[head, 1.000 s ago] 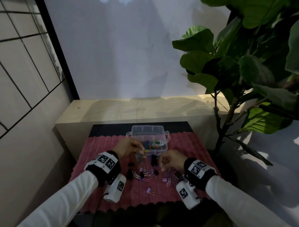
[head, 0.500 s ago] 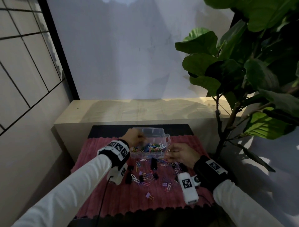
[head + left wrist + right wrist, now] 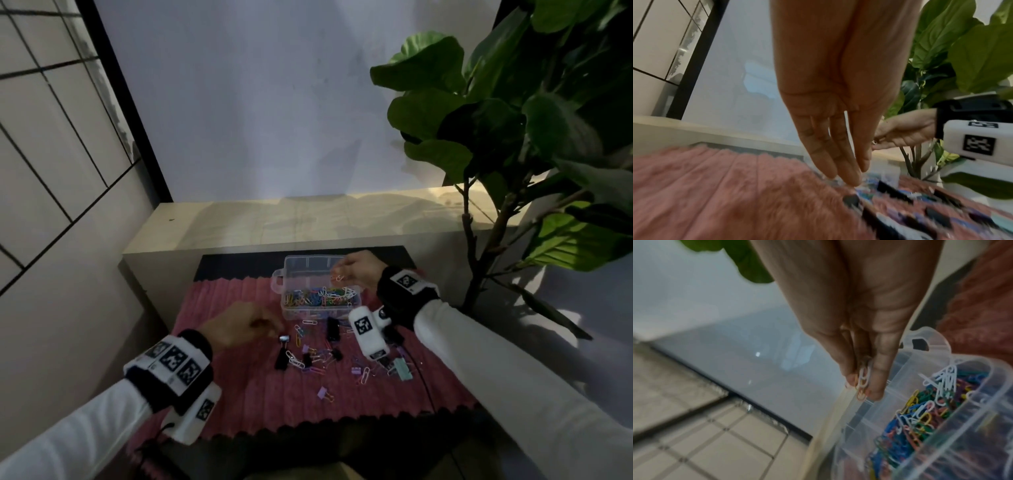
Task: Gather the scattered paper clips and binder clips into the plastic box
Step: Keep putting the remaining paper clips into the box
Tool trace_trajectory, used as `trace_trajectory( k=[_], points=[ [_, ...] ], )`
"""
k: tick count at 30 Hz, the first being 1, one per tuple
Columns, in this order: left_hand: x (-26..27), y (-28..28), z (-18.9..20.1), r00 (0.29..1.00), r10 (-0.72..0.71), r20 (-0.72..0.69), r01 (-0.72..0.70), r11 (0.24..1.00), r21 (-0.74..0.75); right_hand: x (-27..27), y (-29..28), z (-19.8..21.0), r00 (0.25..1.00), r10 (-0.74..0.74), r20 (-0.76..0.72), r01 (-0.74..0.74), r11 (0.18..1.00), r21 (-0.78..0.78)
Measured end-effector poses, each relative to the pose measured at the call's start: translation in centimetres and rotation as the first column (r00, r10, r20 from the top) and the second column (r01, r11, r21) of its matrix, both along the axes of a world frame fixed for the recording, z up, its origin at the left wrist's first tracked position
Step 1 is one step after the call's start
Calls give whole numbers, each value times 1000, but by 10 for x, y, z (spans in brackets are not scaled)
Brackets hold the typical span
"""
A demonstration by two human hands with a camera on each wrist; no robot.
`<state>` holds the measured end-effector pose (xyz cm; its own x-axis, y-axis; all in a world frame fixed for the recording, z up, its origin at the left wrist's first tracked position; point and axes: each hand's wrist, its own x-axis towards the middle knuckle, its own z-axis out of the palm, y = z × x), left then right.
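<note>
A pale wall (image 3: 274, 102) rises behind a low light-coloured ledge (image 3: 274, 222), with a tiled panel (image 3: 51, 137) on the left side. In front of the ledge a pink ribbed mat (image 3: 239, 394) covers the tabletop.

On the left part of the mat, the left hand (image 3: 239, 329) hangs low just beside the scattered pile. In the left wrist view its fingers (image 3: 838, 162) are straight and point down at the mat, holding nothing; the head view shows a small black binder clip (image 3: 284, 338) right at the fingertips, though contact cannot be judged.

Toward the middle, loose paper clips (image 3: 310, 322) and more binder clips (image 3: 333, 329) lie strewn across the mat in front of the plastic box (image 3: 294, 263). A single purple binder clip (image 3: 323, 393) lies apart, nearer the person. The clear box stands at the far edge of the mat, open, with a heap of coloured paper clips in its near portion.

To the right, the right hand (image 3: 359, 270) is held over the box's right end. Its fingers (image 3: 879, 369) and thumb pinch a few pale paper clips (image 3: 864, 378), held above the open box. A mint-green binder clip (image 3: 402, 368) lies on the mat under that forearm. A large-leaved plant (image 3: 513, 120) fills the right side.
</note>
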<state>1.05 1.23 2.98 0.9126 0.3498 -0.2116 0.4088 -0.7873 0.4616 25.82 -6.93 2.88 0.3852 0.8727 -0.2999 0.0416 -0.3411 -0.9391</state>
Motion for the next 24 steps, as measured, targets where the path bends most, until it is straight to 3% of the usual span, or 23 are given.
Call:
trace_trajectory(
  k=[2, 4, 6, 11, 15, 19, 24],
  points=[
    [-3, -6, -6, 999, 3, -43, -2, 1000, 18, -6, 4, 2, 967, 117, 226, -99, 991, -88],
    [-3, -8, -13, 999, 4, -43, -2, 999, 39, -10, 4, 5, 859, 238, 453, -177, 969, -174],
    [1, -9, -21, 1000, 10, -22, -9, 997, 74, -11, -2, 9, 766, 247, 593, -189, 969, -160],
    [18, -20, -35, 1000, -9, 19, 8, 998, 69, -2, -46, 13, 735, 219, 641, -228, 971, -70],
    [28, -35, -39, 987, -52, -149, 74, 987, 145, 8, -82, 1, 701, 341, 626, -309, 937, -164],
    [35, -37, -38, 981, -62, -182, 99, 974, 205, 11, -109, -13, 674, 386, 630, -304, 922, -239],
    [36, -29, -37, 978, -72, -195, 101, 984, 144, -6, -128, -22, 503, 538, 676, -438, 833, -338]
  ],
)
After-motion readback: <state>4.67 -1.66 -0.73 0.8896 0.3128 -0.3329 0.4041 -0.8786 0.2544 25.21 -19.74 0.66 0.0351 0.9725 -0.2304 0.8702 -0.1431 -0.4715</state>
